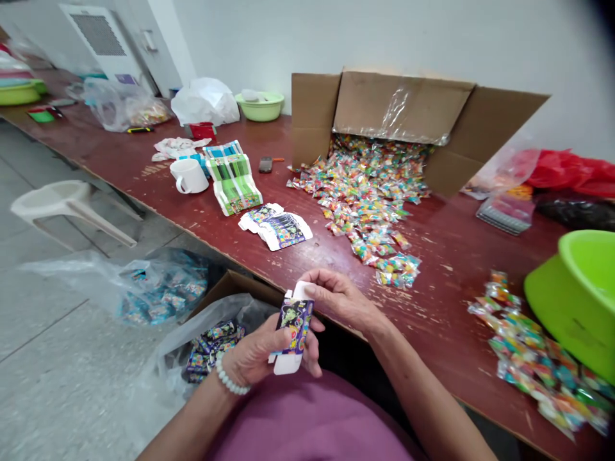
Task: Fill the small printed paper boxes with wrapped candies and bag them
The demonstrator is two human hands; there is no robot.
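Clasping box (294, 323), left fingers (312, 352), touching flap (301, 291), right fingers (318, 294)

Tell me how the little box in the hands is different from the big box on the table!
The little box is colourful with pictures; the big box is mostly plain brown. The little box is up in the left hand, with the right hand at its top flap; the big box rests on the table. Both have open flaps.

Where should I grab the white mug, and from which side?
Probably by its handle, coming from the near edge of the table: the white mug stands upright with the handle turned that way, while green printed cardboard lies on its other side.
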